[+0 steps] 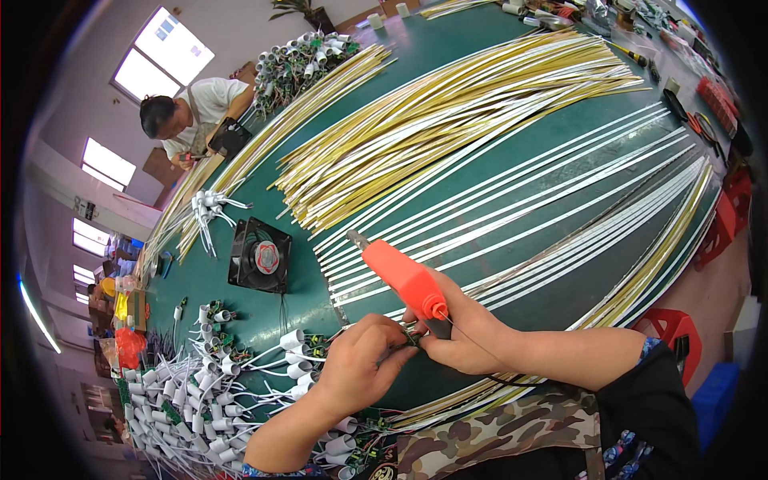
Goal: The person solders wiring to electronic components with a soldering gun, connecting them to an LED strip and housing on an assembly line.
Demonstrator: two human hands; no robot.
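Observation:
My right hand [472, 328] is wrapped around the dark handle of a red soldering gun [404, 276]. Its metal tip points up and away over the ends of the white strips, and a thin wire runs from its back. Beside it, my left hand [360, 368] has thumb and fingers pinched together. Between the two hands shows a small dark-green part [412, 337], perhaps a circuit board with wires; the fingers partly hide it. Just beyond the hands, a row of thin white strips [504, 190] lies fanned out, near ends lined up.
Left of the strips stands a black square fan [260, 258]. White cylindrical housings [192, 404] with wires and green boards are heaped at lower left. A thick pile of yellow and white strips [456, 120] covers the far table. Across it, a co-worker [196, 120] bends over similar strips.

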